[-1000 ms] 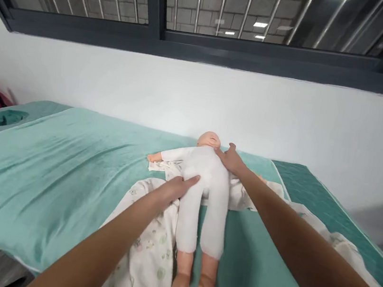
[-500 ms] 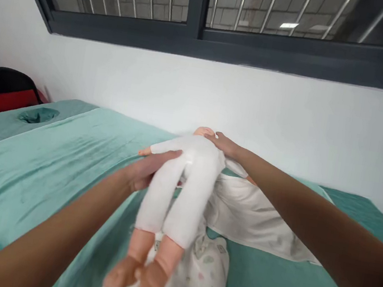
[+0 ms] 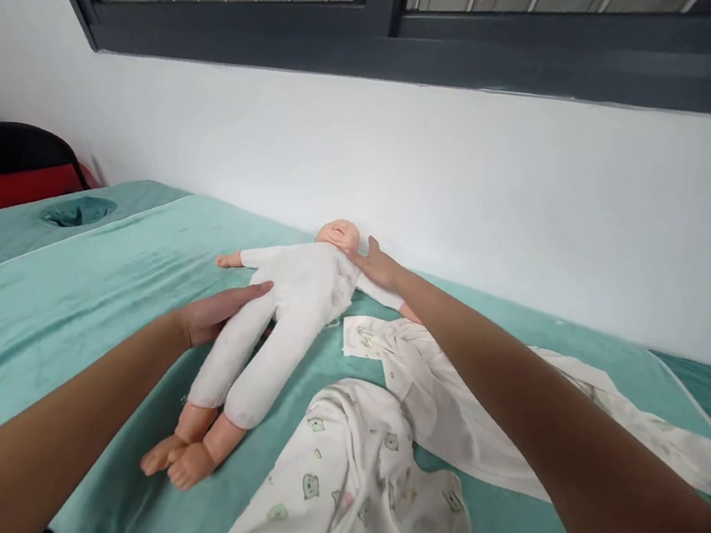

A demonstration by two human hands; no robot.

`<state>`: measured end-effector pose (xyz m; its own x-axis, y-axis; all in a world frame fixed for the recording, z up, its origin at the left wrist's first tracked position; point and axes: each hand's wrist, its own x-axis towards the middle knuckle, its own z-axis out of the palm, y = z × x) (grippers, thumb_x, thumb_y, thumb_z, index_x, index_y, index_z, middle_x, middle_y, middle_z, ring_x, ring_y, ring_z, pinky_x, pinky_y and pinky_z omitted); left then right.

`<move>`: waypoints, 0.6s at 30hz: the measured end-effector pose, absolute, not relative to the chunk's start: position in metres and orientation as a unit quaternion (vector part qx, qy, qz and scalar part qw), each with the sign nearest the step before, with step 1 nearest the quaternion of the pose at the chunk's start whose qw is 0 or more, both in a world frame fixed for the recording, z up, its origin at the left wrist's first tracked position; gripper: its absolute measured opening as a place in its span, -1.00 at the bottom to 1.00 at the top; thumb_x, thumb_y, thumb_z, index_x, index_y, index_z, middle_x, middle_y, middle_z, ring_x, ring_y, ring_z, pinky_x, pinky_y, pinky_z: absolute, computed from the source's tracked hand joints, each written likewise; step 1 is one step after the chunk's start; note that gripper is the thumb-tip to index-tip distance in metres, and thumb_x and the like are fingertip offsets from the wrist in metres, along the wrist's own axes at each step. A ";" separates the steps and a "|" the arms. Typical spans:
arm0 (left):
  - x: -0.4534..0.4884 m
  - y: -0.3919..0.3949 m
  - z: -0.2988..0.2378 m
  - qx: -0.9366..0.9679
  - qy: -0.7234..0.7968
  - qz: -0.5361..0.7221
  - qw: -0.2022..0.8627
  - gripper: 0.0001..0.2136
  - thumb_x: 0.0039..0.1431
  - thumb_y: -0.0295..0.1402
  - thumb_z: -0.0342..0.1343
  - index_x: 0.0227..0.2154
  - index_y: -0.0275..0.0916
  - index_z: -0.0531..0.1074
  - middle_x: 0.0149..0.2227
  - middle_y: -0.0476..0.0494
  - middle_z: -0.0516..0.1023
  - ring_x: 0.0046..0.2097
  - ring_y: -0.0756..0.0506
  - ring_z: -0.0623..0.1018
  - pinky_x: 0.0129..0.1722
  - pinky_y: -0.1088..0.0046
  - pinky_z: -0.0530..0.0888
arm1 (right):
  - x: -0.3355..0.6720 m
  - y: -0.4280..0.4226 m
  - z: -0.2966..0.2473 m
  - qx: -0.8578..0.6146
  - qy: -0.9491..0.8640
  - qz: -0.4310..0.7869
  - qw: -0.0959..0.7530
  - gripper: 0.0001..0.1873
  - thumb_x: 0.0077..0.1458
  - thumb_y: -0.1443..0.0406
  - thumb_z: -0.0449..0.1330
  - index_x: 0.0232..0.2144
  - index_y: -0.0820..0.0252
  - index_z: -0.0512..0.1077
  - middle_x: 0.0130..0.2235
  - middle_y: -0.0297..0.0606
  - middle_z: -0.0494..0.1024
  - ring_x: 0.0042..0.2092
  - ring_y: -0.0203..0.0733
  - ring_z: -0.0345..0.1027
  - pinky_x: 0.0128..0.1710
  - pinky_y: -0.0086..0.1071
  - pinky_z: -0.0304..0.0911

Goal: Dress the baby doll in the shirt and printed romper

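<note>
A baby doll [image 3: 297, 298] in a white bodysuit lies face up on the teal-covered bed [image 3: 90, 298], head toward the wall and bare feet toward me. My left hand [image 3: 215, 314] cups the doll's hip and upper thigh from the left side, fingers laid along the suit. My right hand [image 3: 379, 267] is tucked against the doll's neck and shoulder, just below the head. A white baby garment printed with small animals [image 3: 354, 498] lies to the right of the doll's legs. A plain white cloth [image 3: 449, 396] is spread beyond it under my right forearm.
The bed's left part has a face hole [image 3: 78, 212] in its teal cover. A black and red object [image 3: 3, 160] stands beyond the bed at the far left. A white wall [image 3: 473, 195] with a dark-framed window [image 3: 377, 29] runs close behind the bed.
The doll was lifted off the white clothes, carried left and laid down on the bare teal cover. Both hands stayed on it. The view also swung left.
</note>
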<state>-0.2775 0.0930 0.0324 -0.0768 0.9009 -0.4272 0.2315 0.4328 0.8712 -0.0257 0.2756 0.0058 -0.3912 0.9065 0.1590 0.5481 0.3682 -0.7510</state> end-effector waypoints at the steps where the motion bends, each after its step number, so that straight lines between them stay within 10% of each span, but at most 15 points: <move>1: -0.276 0.091 0.037 0.457 0.694 0.302 0.467 -0.52 0.25 0.02 -0.04 -0.29 -0.39 0.46 -0.39 -0.14 0.58 -0.32 -0.11 0.57 -0.27 0.33 0.47 | -0.004 0.272 0.003 -0.507 -0.770 0.302 0.242 -0.05 0.11 -0.24 0.02 0.24 0.38 0.09 0.04 0.10 0.49 -0.06 0.00 0.45 -0.05 -0.22 0.30; 6: -0.234 0.065 0.051 0.615 0.738 0.272 0.062 -0.60 0.11 0.02 0.07 -0.23 -0.23 0.46 -0.22 -0.19 0.57 -0.22 -0.20 0.53 -0.23 0.34 0.43 | 0.133 0.230 -0.004 -0.578 -0.762 0.259 0.136 -0.35 0.19 -0.19 -0.07 -0.26 0.26 0.45 -0.32 0.01 0.59 -0.26 0.03 0.46 -0.20 -0.21 0.26; 11: -0.147 0.023 0.018 0.786 0.566 0.142 0.204 -0.61 -0.17 0.02 0.30 -0.34 -0.12 0.53 -0.31 -0.14 0.55 -0.27 -0.18 0.53 -0.27 0.39 0.46 | 0.210 0.170 -0.001 -0.557 -0.798 0.214 0.087 -0.71 -0.07 0.06 0.33 -0.47 0.14 0.47 -0.27 -0.08 0.60 -0.20 0.08 0.43 -0.21 -0.24 0.21; 18: -0.060 0.001 0.063 0.851 0.440 0.246 0.148 -0.82 0.18 -0.18 0.09 -0.26 -0.13 0.47 -0.17 -0.10 0.53 -0.10 -0.14 0.49 -0.04 0.35 0.43 | 0.206 0.088 0.063 -0.455 -0.847 0.219 0.164 -0.69 0.24 0.08 0.04 -0.17 0.04 0.50 -0.10 -0.29 0.59 -0.09 -0.09 0.41 -0.08 -0.29 0.21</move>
